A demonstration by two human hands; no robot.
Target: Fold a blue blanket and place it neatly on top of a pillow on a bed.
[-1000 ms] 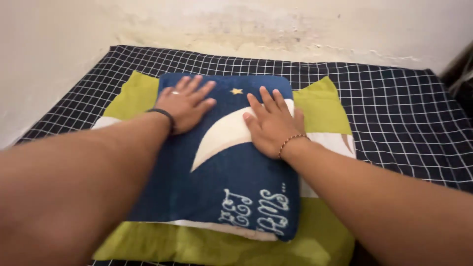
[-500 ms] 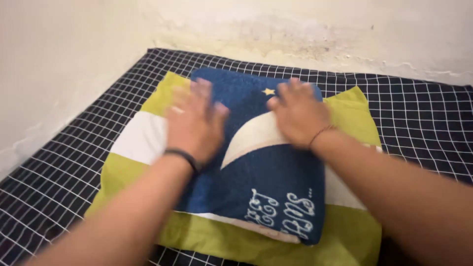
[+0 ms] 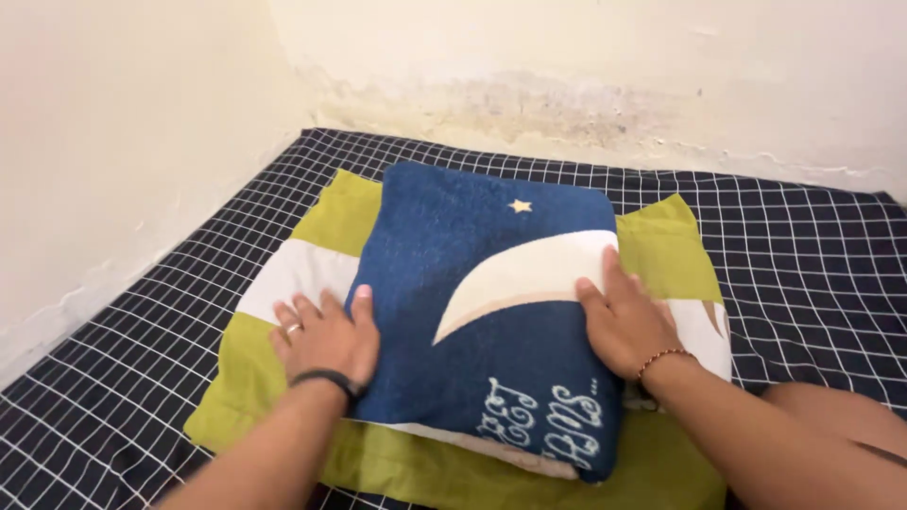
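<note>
A dark blue pillow (image 3: 472, 274) with a cream crescent moon and a small yellow star lies on top of a larger green and white pillow (image 3: 302, 269). My left hand (image 3: 326, 335), with a ring and a black wristband, rests flat at the blue pillow's left edge, fingers partly on the green and white pillow. On the blue pillow's right side my right hand (image 3: 628, 321), with a bead bracelet, lies flat, fingers spread. Neither hand grips anything.
Both pillows sit on a mattress with a black sheet (image 3: 803, 255) crossed by white grid lines. Stained cream walls (image 3: 142, 123) close the left and far sides, meeting in a corner. My knee (image 3: 831, 416) shows at the lower right.
Both hands have slid from the upper middle of the blue pillow outward and toward me, to its left and right sides. The view has shifted, showing more of the left wall.
</note>
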